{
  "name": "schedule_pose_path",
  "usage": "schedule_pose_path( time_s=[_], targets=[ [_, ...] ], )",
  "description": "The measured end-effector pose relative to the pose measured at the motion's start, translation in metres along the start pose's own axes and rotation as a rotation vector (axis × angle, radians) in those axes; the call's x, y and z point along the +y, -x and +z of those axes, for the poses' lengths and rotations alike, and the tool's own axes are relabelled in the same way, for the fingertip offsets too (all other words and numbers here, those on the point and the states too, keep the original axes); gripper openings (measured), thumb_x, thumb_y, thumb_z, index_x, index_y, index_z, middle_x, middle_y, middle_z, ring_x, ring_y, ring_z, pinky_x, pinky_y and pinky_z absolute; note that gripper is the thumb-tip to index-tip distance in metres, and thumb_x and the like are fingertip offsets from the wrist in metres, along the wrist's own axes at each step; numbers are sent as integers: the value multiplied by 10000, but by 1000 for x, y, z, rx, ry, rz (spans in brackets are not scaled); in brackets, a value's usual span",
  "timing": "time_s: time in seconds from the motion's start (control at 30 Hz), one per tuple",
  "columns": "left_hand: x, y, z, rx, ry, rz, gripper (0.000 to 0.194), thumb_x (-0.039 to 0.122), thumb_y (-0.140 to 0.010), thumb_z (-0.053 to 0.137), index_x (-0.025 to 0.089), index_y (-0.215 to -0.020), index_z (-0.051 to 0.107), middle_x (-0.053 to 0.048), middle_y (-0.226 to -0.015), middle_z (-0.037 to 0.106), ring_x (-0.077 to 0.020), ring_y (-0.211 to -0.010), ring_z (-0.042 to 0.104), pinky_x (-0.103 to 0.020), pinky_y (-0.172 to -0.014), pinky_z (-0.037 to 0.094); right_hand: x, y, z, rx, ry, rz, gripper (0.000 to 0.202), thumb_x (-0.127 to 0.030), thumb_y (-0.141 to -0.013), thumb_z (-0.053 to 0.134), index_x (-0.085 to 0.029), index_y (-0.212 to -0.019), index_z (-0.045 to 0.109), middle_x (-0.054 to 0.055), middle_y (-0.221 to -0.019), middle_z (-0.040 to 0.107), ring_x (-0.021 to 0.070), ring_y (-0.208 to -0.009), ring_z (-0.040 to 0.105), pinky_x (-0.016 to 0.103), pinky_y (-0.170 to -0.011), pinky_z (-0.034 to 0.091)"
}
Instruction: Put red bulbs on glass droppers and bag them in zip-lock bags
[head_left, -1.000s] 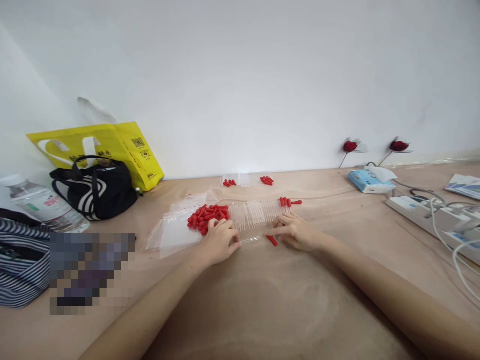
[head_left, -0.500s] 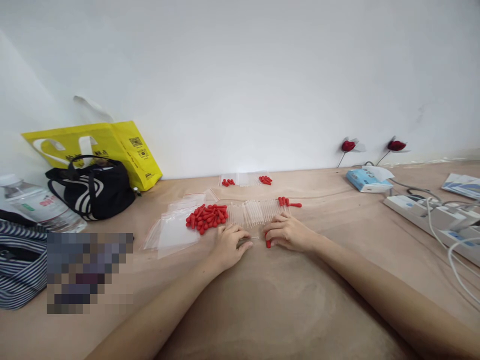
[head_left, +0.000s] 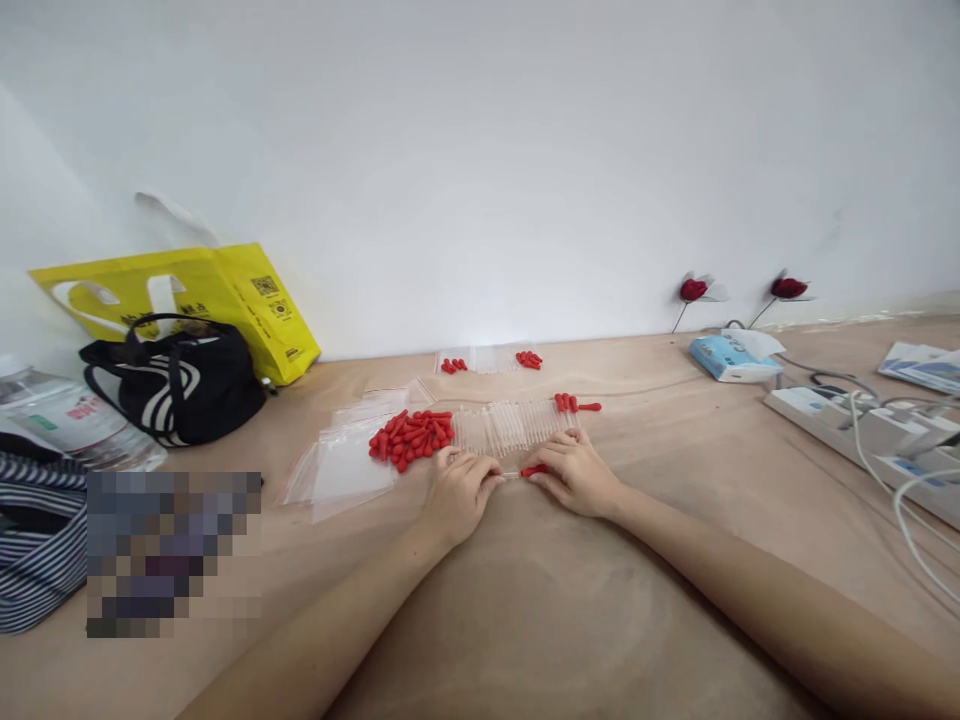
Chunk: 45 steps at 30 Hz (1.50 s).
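Bulb [head_left: 533, 470] now lies level, pinched in right hand [head_left: 576, 474]; left hand [head_left: 465, 488] pinches tube [head_left: 511, 475], free end facing bulb between both hands' fingertips.

From my end the tan tabletop [head_left: 555, 610] had plastic bags [head_left: 349, 478] left of the left hand [head_left: 461, 490], clear tubes [head_left: 502, 428] just past it, power strip [head_left: 874, 455] way right of the right hand [head_left: 574, 475].

Two QR codes [head_left: 265, 286] stand on the yellow bag [head_left: 231, 285]; its black lettering [head_left: 193, 309] is unreadable
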<state>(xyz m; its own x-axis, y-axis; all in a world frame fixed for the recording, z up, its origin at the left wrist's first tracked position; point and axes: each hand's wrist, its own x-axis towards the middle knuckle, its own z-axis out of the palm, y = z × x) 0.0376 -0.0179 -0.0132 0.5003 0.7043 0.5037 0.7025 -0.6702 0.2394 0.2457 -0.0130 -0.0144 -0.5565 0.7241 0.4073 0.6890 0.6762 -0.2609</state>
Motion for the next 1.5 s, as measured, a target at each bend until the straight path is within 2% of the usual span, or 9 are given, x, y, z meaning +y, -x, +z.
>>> schedule_pose_path(
  time_s=[0.4, 0.6, 0.97, 1.17, 1.5],
  targets=[
    [-4, 1, 2, 34, 36, 39, 139, 253, -853, 478, 227, -807, 607, 34, -773, 684, -132, -723, 583, -362, -861, 226, -4, 0, 6, -2, -141, 41, 81, -262, -815, 493, -198, -833, 538, 17, -837, 636, 157, -832, 511, 342, -790, 244],
    [-5, 1, 2, 28, 109, 15, 165, 271, -858, 470, 227, -819, 624, 20, -803, 684, -120, -739, 588, -339, -840, 254, -3, -2, 9, 13, -135, -14, 139, -301, -839, 480, -227, -869, 594, 5, -823, 653, 154, -847, 514, 345, -783, 236],
    [-10, 1, 4, -42, 98, 37, 206, 297, -867, 454, 233, -834, 647, 22, -745, 675, -107, -688, 581, -311, -782, 271, -6, -2, 9, 60, -177, -51, 167, -291, -845, 471, -205, -811, 611, 3, -753, 653, 142, -802, 515, 347, -788, 234],
    [-9, 3, 6, -20, 75, 80, 229, 286, -875, 434, 219, -834, 650, 11, -708, 652, -108, -663, 564, -312, -744, 267, -7, -2, 12, 99, -139, -89, 177, -294, -843, 471, -208, -801, 620, 0, -697, 644, 136, -755, 510, 350, -796, 225],
    [-6, 5, 4, -66, 46, 72, 210, 253, -865, 447, 239, -844, 656, 12, -702, 639, -116, -675, 561, -314, -724, 271, -11, -3, 13, 106, -91, -111, 196, -318, -839, 474, -204, -755, 609, -10, -651, 627, 120, -726, 515, 334, -795, 225]
  ],
)
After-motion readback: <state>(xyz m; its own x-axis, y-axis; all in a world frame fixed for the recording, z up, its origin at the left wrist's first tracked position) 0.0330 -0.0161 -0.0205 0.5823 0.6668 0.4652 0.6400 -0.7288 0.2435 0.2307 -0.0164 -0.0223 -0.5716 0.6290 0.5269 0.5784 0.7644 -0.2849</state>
